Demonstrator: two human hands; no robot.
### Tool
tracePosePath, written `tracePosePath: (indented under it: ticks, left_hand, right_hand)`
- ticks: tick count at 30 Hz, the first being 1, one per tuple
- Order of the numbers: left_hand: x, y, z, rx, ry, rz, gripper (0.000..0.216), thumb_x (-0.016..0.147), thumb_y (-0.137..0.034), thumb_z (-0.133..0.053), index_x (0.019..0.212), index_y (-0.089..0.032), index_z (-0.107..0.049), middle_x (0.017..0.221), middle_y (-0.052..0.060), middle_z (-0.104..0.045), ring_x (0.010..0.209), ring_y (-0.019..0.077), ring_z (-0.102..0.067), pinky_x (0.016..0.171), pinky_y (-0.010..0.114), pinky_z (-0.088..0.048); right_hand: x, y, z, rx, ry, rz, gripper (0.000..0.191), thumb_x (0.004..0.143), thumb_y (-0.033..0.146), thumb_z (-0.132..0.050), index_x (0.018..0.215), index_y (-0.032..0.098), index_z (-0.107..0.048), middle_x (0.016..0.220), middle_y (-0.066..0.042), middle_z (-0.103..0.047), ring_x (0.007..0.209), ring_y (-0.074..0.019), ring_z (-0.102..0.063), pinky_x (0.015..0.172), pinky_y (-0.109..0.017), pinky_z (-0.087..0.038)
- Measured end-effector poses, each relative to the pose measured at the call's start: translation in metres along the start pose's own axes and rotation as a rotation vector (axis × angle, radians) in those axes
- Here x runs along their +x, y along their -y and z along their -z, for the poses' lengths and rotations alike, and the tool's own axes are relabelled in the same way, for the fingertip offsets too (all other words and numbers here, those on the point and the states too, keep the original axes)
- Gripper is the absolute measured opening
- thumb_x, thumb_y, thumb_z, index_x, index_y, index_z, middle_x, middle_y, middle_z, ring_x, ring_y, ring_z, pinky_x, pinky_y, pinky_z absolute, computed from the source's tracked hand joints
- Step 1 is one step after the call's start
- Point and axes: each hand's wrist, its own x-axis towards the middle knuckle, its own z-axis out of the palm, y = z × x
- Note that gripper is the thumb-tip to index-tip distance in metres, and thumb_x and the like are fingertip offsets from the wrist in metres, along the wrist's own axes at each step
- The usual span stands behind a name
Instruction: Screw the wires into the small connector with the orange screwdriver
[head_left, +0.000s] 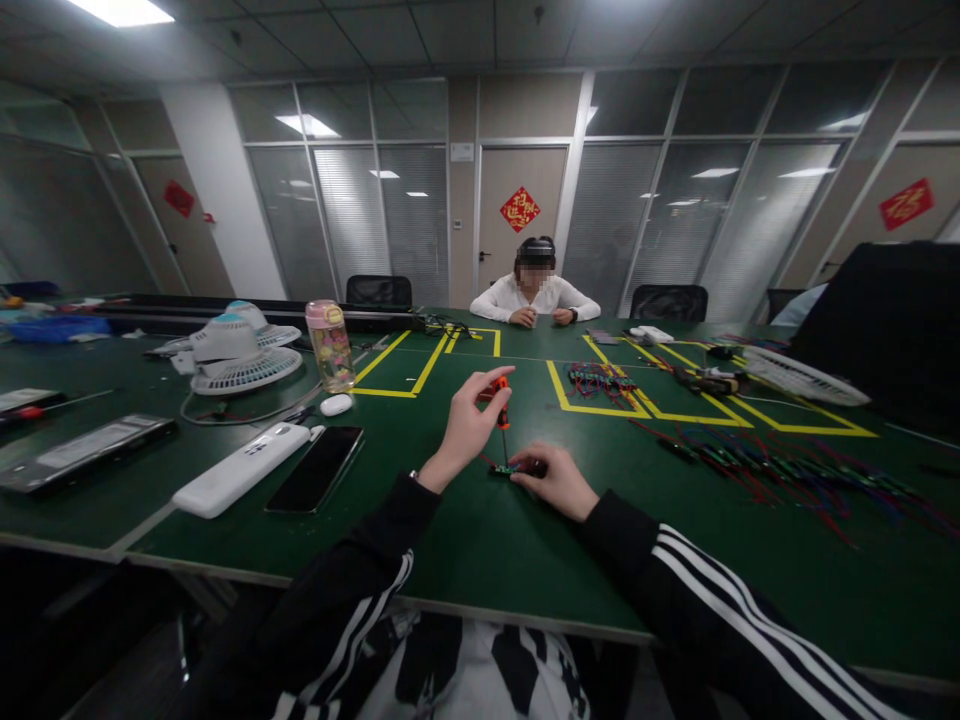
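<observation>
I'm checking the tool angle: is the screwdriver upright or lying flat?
Upright. The left hand holds the screwdriver by its orange handle at the top, shaft pointing down to the small board that the right hand steadies.

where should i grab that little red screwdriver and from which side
Probably by its red-and-black handle, from the left and above, as the left hand does now. The screwdriver stands upright, tip down on the small board that the right hand steadies.

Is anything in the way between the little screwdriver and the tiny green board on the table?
Nothing visible. The left hand holds the screwdriver upright, its tip down on the small green board, which the right hand steadies from the side.
</observation>
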Motion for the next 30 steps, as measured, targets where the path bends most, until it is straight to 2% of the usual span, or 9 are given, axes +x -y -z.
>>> tracePosePath:
  ticks: [3,7,13,18,20,22,24,28,30]
  left_hand:
    - [0.0,-0.001,-0.001,-0.003,0.016,-0.014,0.033,0.085,-0.029,-0.051,0.116,-0.022,-0.059,0.103,0.005,-0.059,0.091,0.0144,-0.058,0.08,0.025,-0.047]
    - [0.001,0.0,-0.003,-0.217,0.13,0.082,0.038,0.087,-0.027,-0.046,0.125,-0.019,-0.051,0.107,0.008,-0.061,0.092,0.0152,-0.061,0.082,0.028,-0.048]
    - [0.001,0.0,-0.005,0.031,-0.047,-0.022,0.03,0.081,-0.029,-0.057,0.109,-0.021,-0.062,0.1,0.005,-0.057,0.09,0.0142,-0.056,0.08,0.025,-0.046]
    - [0.002,-0.003,-0.006,-0.155,0.114,0.055,0.038,0.087,-0.024,-0.046,0.124,-0.02,-0.051,0.103,0.007,-0.06,0.087,0.0133,-0.059,0.079,0.027,-0.048]
    - [0.001,-0.004,-0.007,-0.135,0.079,0.05,0.037,0.084,-0.024,-0.052,0.121,-0.019,-0.053,0.098,0.006,-0.061,0.084,0.0131,-0.059,0.078,0.027,-0.048]
    - [0.0,-0.006,-0.008,-0.032,-0.012,0.003,0.031,0.081,-0.026,-0.057,0.111,-0.019,-0.06,0.095,0.005,-0.059,0.083,0.0133,-0.057,0.078,0.026,-0.047]
    - [-0.001,-0.008,-0.008,0.034,-0.049,-0.033,0.026,0.082,-0.028,-0.056,0.105,-0.02,-0.063,0.098,0.006,-0.057,0.087,0.014,-0.056,0.078,0.025,-0.046]
    - [0.002,-0.008,-0.005,-0.113,0.094,0.022,0.031,0.089,-0.028,-0.044,0.114,-0.019,-0.059,0.1,0.007,-0.06,0.089,0.0141,-0.059,0.081,0.027,-0.047]
    - [0.003,-0.006,-0.004,-0.121,0.073,0.039,0.031,0.087,-0.029,-0.048,0.113,-0.018,-0.06,0.095,0.006,-0.062,0.084,0.0138,-0.06,0.079,0.027,-0.047]
  right_hand:
    - [0.0,0.001,-0.002,0.008,-0.007,-0.011,0.016,0.072,0.023,-0.066,0.086,0.018,-0.071,0.073,-0.003,-0.062,0.064,-0.0138,-0.055,0.061,-0.025,-0.044]
    - [0.0,0.0,-0.004,0.016,-0.019,-0.023,0.016,0.072,0.021,-0.065,0.086,0.017,-0.071,0.073,-0.003,-0.064,0.064,-0.0139,-0.055,0.061,-0.025,-0.043]
    - [0.0,0.001,-0.005,0.031,-0.011,-0.019,0.015,0.072,0.019,-0.065,0.084,0.016,-0.071,0.073,-0.003,-0.061,0.063,-0.013,-0.053,0.059,-0.024,-0.042]
    - [0.0,0.001,-0.004,0.043,-0.007,-0.016,0.015,0.072,0.02,-0.065,0.084,0.016,-0.071,0.073,-0.003,-0.06,0.063,-0.013,-0.053,0.059,-0.025,-0.042]
    - [0.0,0.001,-0.005,0.043,-0.008,-0.007,0.016,0.072,0.02,-0.064,0.086,0.016,-0.071,0.073,-0.003,-0.06,0.063,-0.0131,-0.053,0.06,-0.025,-0.042]
    - [0.0,0.001,-0.005,0.041,-0.013,0.002,0.018,0.072,0.02,-0.065,0.088,0.017,-0.071,0.073,-0.003,-0.06,0.063,-0.0131,-0.054,0.06,-0.025,-0.042]
    - [0.0,0.001,-0.005,0.036,-0.016,0.008,0.017,0.072,0.021,-0.065,0.088,0.017,-0.071,0.073,-0.003,-0.06,0.063,-0.0131,-0.054,0.059,-0.025,-0.043]
    - [0.0,0.001,-0.005,0.02,-0.01,0.004,0.015,0.072,0.023,-0.065,0.085,0.017,-0.071,0.072,-0.003,-0.06,0.062,-0.013,-0.053,0.059,-0.025,-0.043]
    - [0.001,0.0,-0.005,0.016,-0.008,0.003,0.015,0.073,0.023,-0.065,0.085,0.017,-0.071,0.073,-0.003,-0.06,0.063,-0.0131,-0.053,0.059,-0.025,-0.043]
